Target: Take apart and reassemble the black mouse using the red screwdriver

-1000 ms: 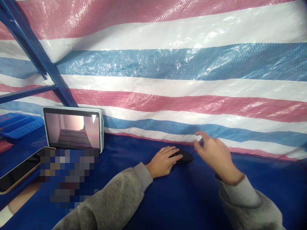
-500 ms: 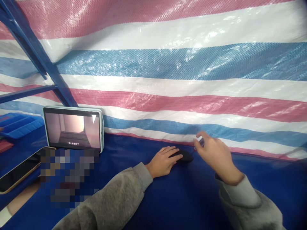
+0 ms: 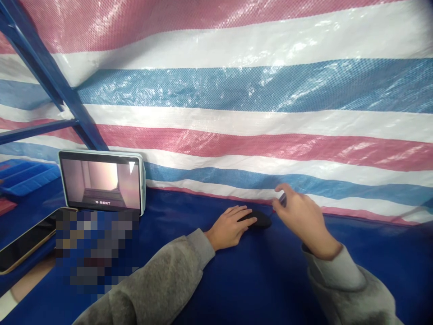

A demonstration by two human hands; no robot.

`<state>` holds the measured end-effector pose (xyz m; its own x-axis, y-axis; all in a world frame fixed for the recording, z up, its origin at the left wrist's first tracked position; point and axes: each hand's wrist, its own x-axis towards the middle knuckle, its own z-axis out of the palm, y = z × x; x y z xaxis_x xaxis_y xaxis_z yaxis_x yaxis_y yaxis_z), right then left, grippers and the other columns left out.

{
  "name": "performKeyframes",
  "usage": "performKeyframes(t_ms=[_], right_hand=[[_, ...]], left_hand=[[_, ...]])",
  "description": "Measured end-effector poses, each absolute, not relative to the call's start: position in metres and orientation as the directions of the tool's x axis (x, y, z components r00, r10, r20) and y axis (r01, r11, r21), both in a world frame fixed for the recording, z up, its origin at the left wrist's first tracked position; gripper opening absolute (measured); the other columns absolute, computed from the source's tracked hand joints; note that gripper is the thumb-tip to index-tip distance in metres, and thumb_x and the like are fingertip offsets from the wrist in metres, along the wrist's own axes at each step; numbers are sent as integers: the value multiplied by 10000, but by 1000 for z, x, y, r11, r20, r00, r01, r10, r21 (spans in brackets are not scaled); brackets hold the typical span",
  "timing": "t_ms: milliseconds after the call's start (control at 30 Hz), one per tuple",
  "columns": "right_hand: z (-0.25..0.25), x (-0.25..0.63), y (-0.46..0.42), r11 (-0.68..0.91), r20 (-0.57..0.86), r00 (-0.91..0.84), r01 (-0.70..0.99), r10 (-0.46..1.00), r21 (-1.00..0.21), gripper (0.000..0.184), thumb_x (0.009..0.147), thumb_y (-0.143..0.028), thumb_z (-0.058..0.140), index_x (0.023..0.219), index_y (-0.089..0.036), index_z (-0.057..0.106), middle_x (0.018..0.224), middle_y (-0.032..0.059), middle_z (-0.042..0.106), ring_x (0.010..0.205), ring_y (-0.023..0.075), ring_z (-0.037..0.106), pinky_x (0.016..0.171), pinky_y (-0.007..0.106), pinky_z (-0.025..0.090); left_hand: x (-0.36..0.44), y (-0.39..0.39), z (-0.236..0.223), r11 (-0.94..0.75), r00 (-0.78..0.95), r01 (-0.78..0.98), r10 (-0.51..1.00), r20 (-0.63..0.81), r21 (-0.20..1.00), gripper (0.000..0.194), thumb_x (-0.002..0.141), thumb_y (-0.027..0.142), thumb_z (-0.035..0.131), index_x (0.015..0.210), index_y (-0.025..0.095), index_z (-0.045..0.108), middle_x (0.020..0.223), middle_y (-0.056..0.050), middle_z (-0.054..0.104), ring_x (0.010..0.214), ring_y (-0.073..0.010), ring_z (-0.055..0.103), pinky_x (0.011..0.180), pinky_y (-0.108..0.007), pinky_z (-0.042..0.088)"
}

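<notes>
A black rounded computer mouse [image 3: 263, 220] lies on the blue table surface [image 3: 257, 280]. My left hand [image 3: 230, 229] grips its left end, with the fingers curved over the top. Just to the right of the mouse, my right hand [image 3: 302, 220] is raised, thumb and index finger bent around a slim dark object [image 3: 283, 199]. Its lower end, with a bit of red, points down toward the mouse's right end. Most of this object is hidden by the hand, so its kind cannot be made out.
A tablet [image 3: 101, 183] playing a video stands at left. A phone [image 3: 30, 241] is beside a person's forearm [image 3: 35, 275] and a blurred-out patch. Behind are a blue compartment tray [image 3: 30, 178], a blue metal frame [image 3: 72, 106] and a striped tarp [image 3: 216, 90].
Both hands hold almost the same place. My right thumb and fingertips have shifted very slightly around the slim dark object; the whole view has moved a touch.
</notes>
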<state>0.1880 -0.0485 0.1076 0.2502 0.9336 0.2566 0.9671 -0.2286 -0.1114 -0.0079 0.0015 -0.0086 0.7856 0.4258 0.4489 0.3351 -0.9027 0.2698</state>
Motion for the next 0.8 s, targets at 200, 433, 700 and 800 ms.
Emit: performKeyframes(t_ms=[200,433,700,800], right_hand=[[111,189,-49,-236,251,260,964,933,-119,287,885,-305,457,1131,-223,580,692,33,675,652,221,614,560,285,285],[120,193,-51,-272,285,313,947,906,-173,260,866,-345,466,1074,-247,588,703,24,678,653,228,607,582,296,328],[127,223,-57,49,165,31,886,986,-460,230,849,-386,531,965,-249,675,750,10,717,675,203,641,686,322,460],[118,229,-61,152,6,-178,822,984,-549,270,848,-422,553,960,-255,733,972,38,740,865,221,667,766,327,499]], left_hand=[[-8,2,-9,-900,788,337,431,439,277,395,978,214,467,1369,254,514,1445,-59,503,1386,-216,406,1158,-429,336],[-8,2,-10,-899,785,340,432,443,275,390,974,203,477,1359,248,525,1441,-58,507,1384,-212,408,1159,-417,331],[-8,5,-12,-872,772,346,475,422,347,460,946,230,551,1397,256,463,1456,-65,482,1373,-227,420,1144,-425,350],[-8,6,-12,-851,762,360,505,405,383,497,945,175,544,1414,296,433,1453,-50,484,1360,-215,438,1109,-413,392]])
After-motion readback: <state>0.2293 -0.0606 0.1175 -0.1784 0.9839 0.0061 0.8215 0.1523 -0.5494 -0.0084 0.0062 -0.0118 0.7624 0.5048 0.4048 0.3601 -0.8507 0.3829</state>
